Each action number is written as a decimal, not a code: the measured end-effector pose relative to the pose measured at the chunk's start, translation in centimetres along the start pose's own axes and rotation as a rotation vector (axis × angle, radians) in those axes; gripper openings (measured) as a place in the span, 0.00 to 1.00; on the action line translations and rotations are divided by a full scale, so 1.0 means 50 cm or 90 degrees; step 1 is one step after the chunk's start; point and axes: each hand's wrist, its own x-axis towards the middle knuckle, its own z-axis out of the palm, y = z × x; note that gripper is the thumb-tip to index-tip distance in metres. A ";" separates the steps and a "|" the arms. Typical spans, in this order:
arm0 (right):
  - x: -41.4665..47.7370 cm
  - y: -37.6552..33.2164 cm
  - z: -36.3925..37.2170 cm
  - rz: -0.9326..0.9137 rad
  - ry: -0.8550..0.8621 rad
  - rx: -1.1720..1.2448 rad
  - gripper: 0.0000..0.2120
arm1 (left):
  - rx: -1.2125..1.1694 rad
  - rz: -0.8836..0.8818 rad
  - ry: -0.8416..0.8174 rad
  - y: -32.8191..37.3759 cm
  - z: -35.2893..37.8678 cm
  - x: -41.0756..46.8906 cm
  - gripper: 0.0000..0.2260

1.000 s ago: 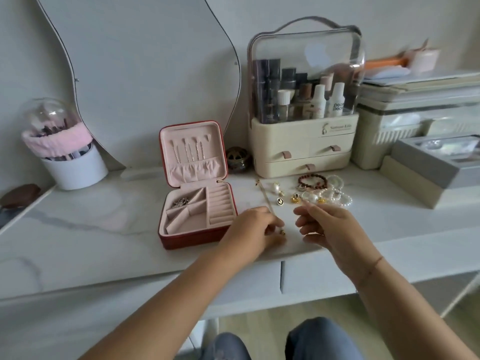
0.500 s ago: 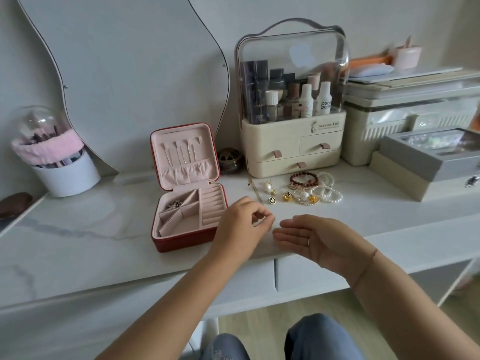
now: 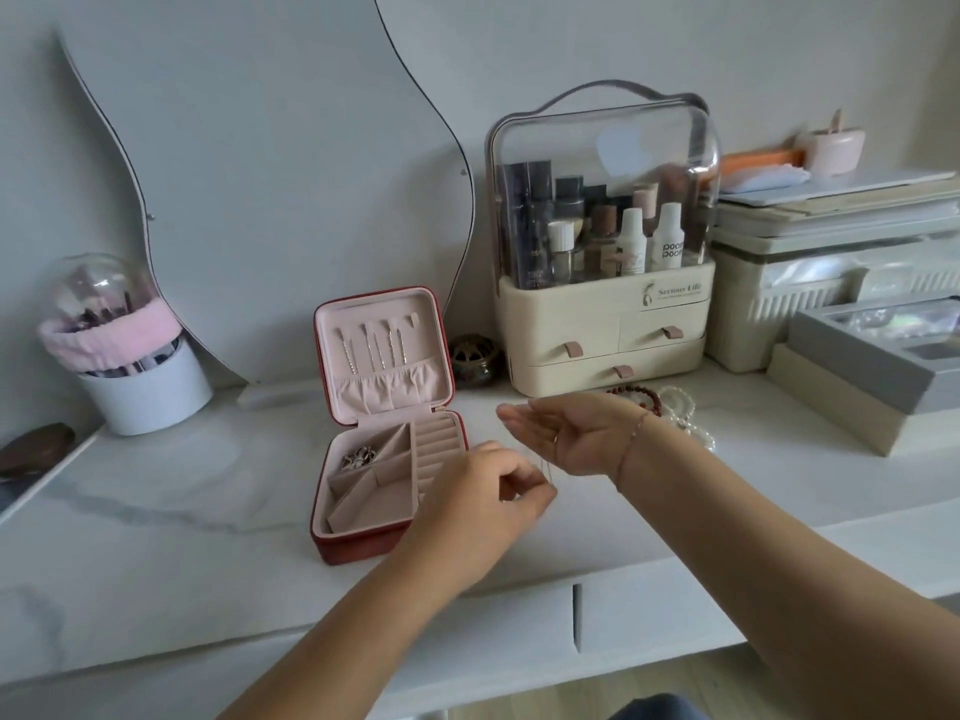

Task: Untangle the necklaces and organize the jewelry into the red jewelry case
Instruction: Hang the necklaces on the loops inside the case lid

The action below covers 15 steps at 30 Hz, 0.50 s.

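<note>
Right hand (image 3: pixel 571 433) is lifting off the counter (image 3: pixel 156 511) since half a second ago, palm up, fingers straight; left hand (image 3: pixel 483 504) is pinching a thin necklace chain (image 3: pixel 546 469) just beside the open red jewelry case (image 3: pixel 363 550). Risk: tugging hard may tighten the tangle or snap it.

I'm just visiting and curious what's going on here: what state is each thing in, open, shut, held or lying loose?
red jewelry case: open, lid upright.
left hand: pinches the thin chain.
right hand: open, palm up.
cosmetic organizer: cover down, drawers shut.
bracelets: lying loose on the tabletop.
desk drawers: shut.
</note>
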 end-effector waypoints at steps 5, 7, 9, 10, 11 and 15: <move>0.007 -0.008 0.035 -0.069 -0.045 -0.007 0.10 | -0.249 -0.214 0.110 -0.025 -0.054 0.065 0.07; 0.011 -0.012 0.042 -0.112 -0.066 -0.013 0.10 | -0.336 -0.269 0.119 -0.035 -0.069 0.090 0.08; 0.015 -0.018 0.049 -0.153 -0.074 -0.056 0.10 | -0.355 -0.296 0.115 -0.043 -0.077 0.111 0.08; 0.016 -0.021 0.053 -0.168 -0.078 -0.081 0.09 | -0.354 -0.297 0.110 -0.047 -0.080 0.120 0.08; 0.016 -0.024 0.058 -0.176 -0.086 -0.102 0.09 | -0.357 -0.293 0.102 -0.047 -0.081 0.128 0.09; 0.014 -0.034 0.079 -0.166 -0.139 -0.138 0.08 | -0.418 -0.259 0.072 -0.034 -0.086 0.161 0.09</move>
